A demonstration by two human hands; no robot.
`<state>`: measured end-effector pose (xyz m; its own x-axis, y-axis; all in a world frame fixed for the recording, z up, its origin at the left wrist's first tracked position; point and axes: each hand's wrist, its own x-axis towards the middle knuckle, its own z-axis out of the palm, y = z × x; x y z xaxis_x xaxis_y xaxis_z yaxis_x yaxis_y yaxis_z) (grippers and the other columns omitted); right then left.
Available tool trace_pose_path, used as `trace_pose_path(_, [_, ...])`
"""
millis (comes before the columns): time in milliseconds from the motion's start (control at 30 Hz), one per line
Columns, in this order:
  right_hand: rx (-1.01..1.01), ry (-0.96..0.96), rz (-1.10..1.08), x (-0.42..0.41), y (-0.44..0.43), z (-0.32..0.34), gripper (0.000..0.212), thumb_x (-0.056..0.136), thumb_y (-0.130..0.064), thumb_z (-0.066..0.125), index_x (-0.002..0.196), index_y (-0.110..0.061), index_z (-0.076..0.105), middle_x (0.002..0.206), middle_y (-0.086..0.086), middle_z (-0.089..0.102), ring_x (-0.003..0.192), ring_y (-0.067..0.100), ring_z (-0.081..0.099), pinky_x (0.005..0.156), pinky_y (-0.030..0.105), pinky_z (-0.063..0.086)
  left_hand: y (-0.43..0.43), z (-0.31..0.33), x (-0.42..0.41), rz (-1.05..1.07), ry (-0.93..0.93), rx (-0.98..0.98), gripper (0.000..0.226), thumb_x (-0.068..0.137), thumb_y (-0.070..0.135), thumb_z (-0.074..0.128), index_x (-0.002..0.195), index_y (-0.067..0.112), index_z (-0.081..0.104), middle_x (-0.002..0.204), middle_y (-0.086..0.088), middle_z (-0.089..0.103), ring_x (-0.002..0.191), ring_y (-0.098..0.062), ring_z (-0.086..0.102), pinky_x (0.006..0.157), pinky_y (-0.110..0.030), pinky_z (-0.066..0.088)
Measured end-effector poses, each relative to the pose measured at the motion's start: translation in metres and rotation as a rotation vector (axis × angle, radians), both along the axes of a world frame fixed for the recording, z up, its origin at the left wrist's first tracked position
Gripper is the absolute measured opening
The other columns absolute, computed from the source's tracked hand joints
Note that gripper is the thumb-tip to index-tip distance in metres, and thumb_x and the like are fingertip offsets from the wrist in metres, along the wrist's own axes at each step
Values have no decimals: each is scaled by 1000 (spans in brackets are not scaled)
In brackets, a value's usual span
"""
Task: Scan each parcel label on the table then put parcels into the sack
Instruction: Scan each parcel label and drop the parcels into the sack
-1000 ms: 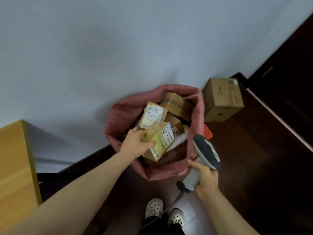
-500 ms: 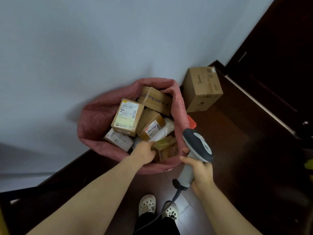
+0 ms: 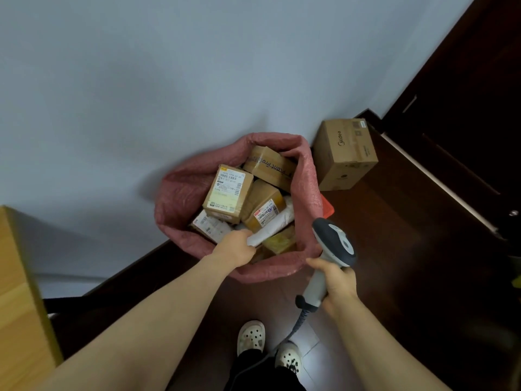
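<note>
- Parcels (image 3: 263,207) lie piled in the sack (image 3: 180,193), which stands on the floor against the wall. The step in hand looks like the drop-in, after the scan.
- Right hand (image 3: 337,280): fingers wrapped round the scanner (image 3: 332,244) handle. The scanner head is just beside the sack's near rim and not aimed at any label.
- Left hand (image 3: 235,248): over the near rim and inside the sack mouth, at the white mailer (image 3: 277,220) and the yellow-taped parcel (image 3: 280,241). Its fingers are hidden under the hand, so I cannot tell whether they grip or hang loose.
- Deeper in: labelled box (image 3: 228,193) and taped box (image 3: 269,167) on the wall side. The sack looks fairly full.
- Beyond: Midea carton (image 3: 345,153) on the floor beside the sack, likely not part of the task.
- Next, probably: draw the left hand out empty and turn to the counter (image 3: 17,292) at the left. Its top is out of view, so I can't tell what parcels remain.
</note>
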<state>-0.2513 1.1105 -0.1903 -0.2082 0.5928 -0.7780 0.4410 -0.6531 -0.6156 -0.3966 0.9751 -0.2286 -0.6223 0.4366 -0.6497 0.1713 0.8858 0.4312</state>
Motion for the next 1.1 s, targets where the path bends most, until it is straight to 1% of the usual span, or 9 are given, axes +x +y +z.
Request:
trace_pose_path(67, [-8,2,-16,6,-7,7,29,71,6,76,84,-10,56,83,10,59,75,26,58,88,54,52,-9,13,4,8,7,11,47,94,17,53,140,10,45,137,-13,52,124,-27,49,101,-33,41])
trace_pose_path(133, [-36,27,-20,12,-15,17,26,73,7,75,90,-5,59,81,12,63,72,25,61,85,52,55,-19,31,11,28,21,24,49,94,19,54,141,13,44,139,-11,50,127,-27,48,104,-34,40])
trace_pose_path(267, [-55,168,53,28,-45,45,15,78,7,71,89,-2,64,60,9,68,55,18,63,62,33,56,-50,75,38,94,120,54,45,91,17,54,136,13,50,137,-12,52,127,-28,47,103,-31,38])
trace_pose_path(433, [-59,323,267,68,-105,81,10,82,6,68,87,-2,65,55,8,65,44,12,58,45,23,50,-119,132,106,178,234,37,48,88,19,56,136,16,50,137,-12,52,123,-29,50,100,-34,42])
trace_pose_path(600, [-71,380,557,124,-192,101,11,83,8,65,86,-3,64,65,13,62,55,19,57,57,30,49,-215,174,190,294,319,-77,55,90,22,55,144,21,41,142,-10,45,129,-28,43,104,-35,40])
trace_pose_path(733, [-69,374,830,159,-281,105,8,82,9,66,87,2,65,65,14,62,49,19,59,45,27,48,-314,194,249,474,310,-180,63,93,27,53,150,19,27,152,-10,32,137,-28,34,106,-39,39])
trace_pose_path(833, [-135,402,962,180,-352,122,6,83,9,66,86,3,65,62,13,61,52,22,57,45,27,47,-390,208,287,631,339,-218,66,96,30,52,153,18,20,157,-7,23,141,-25,29,106,-38,40])
trace_pose_path(967, [-234,437,1112,193,-445,154,8,87,7,63,80,2,62,63,15,59,55,23,54,53,32,45,-490,229,336,794,370,-247,69,95,35,54,153,17,20,154,-8,28,138,-26,33,105,-37,39])
trace_pose_path(1100, [-277,492,1193,197,-553,179,5,86,3,66,83,1,62,65,15,61,53,22,54,54,32,47,-594,243,380,961,435,-256,64,89,35,58,146,16,33,145,-8,40,127,-25,45,98,-37,45])
